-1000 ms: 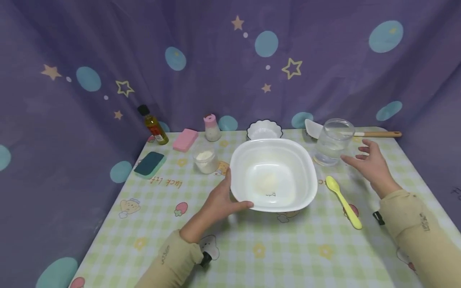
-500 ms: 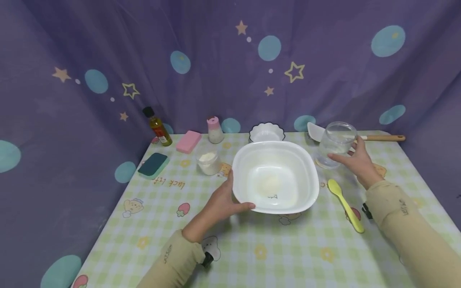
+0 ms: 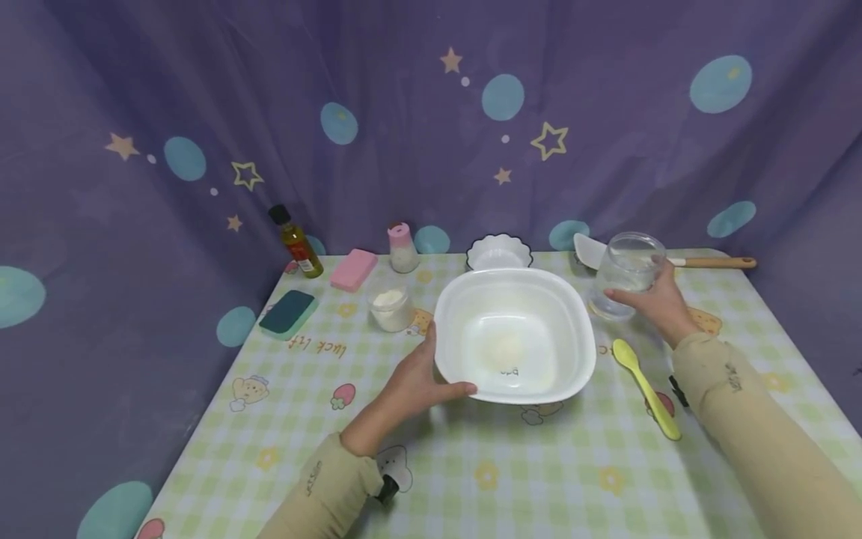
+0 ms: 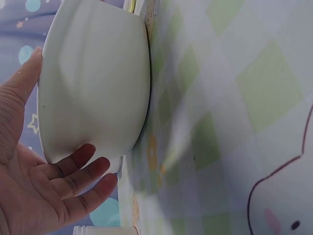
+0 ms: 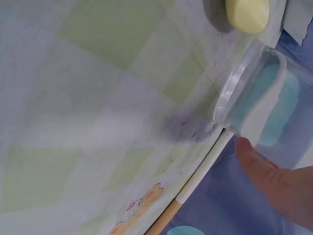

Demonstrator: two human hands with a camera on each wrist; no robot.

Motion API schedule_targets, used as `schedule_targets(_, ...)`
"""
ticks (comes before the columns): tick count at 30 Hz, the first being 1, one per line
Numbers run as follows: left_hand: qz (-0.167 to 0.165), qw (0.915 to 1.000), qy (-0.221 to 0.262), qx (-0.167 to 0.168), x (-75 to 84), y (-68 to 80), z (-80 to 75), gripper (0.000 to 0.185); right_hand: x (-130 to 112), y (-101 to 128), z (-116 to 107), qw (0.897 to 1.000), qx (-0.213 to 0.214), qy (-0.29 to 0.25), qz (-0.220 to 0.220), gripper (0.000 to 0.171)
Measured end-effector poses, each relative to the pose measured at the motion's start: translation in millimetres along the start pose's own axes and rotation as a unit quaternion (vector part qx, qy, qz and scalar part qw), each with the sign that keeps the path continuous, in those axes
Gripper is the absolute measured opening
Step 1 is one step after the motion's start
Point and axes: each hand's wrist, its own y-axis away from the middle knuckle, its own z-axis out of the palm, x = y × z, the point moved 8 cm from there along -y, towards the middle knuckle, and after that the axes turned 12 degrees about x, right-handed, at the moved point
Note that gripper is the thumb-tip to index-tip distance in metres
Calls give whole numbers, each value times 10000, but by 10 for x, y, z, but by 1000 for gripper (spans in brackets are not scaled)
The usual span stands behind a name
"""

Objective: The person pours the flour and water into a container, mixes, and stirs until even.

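Observation:
A white, rounded-square basin [image 3: 566, 322] stands mid-table, with a pale patch on its inside bottom. My left hand [image 3: 414, 378] holds its near left side, thumb at the rim and fingers along the outer wall, as the left wrist view also shows on the basin's side [image 4: 98, 83]. At the back right, my right hand [image 3: 658, 301] grips a clear jar [image 3: 622, 281] containing clear liquid. The right wrist view has a fingertip [image 5: 243, 145] at the lower part of the jar [image 5: 269, 93]. Between basin and right sleeve lies a yellow spoon [image 3: 643, 385].
Behind the jar lies a white spatula with a wooden handle [image 3: 720, 263]. A scalloped white dish [image 3: 499, 251] sits behind the basin. Leftward are a jar of white powder [image 3: 390, 311], a pink-topped shaker [image 3: 402, 248], a pink sponge [image 3: 354, 269], a green sponge [image 3: 288, 313] and an oil bottle [image 3: 297, 243].
My right hand has moved left to the clear jar and taken hold of it. The left hand keeps its hold on the basin. The head view has shifted slightly.

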Motion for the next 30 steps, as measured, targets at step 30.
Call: schedule_targets(30,-11,9999,97,-33,12,7,3,129,69,-109,5,9987,481,147,-64,112)
